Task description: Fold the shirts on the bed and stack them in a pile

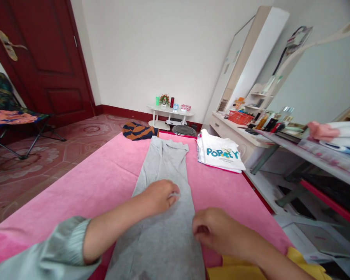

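Observation:
A long grey garment (163, 241), folded into a narrow strip, lies lengthwise on the pink bedspread (93, 182), its neckline at the far end. Over its middle is my left hand (161, 196), fingers bent, with a small gap between thumb and forefinger. At the garment's right edge my right hand (211, 229) is curled closed; whether cloth is caught in its fingers is hidden. Below my right forearm lies some yellow cloth (236, 269), partly covered.
A stack of folded clothes topped by a white printed shirt (221, 153) sits at the bed's far right. An orange-and-navy striped cloth (138, 131) lies at the far edge. Along the right side stand a dressing table (218, 124) and a glass-topped shelf (317, 155).

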The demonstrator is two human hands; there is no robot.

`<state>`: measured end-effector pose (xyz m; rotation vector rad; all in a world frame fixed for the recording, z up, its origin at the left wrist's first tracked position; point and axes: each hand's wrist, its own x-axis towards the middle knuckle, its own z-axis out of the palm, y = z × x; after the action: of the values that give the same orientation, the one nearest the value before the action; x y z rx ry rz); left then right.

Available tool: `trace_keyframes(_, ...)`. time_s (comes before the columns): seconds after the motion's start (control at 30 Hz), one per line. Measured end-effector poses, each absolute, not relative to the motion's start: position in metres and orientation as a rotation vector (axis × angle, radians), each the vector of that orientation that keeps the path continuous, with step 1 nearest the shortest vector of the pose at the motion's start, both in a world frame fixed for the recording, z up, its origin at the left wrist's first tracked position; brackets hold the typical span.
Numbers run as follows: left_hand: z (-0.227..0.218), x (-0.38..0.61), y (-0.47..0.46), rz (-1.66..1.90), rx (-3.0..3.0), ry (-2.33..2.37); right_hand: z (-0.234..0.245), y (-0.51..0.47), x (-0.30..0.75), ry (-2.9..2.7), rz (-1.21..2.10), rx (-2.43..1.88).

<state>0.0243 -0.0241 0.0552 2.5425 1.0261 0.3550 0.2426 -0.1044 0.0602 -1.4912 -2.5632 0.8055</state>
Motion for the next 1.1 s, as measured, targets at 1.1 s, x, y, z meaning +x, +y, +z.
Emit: trace_keyframes(1.1,-0.029,0.044,0.027,0.446,2.587,1.411,0.015,0.210,0.263,-1.801,0.098,-2.026)
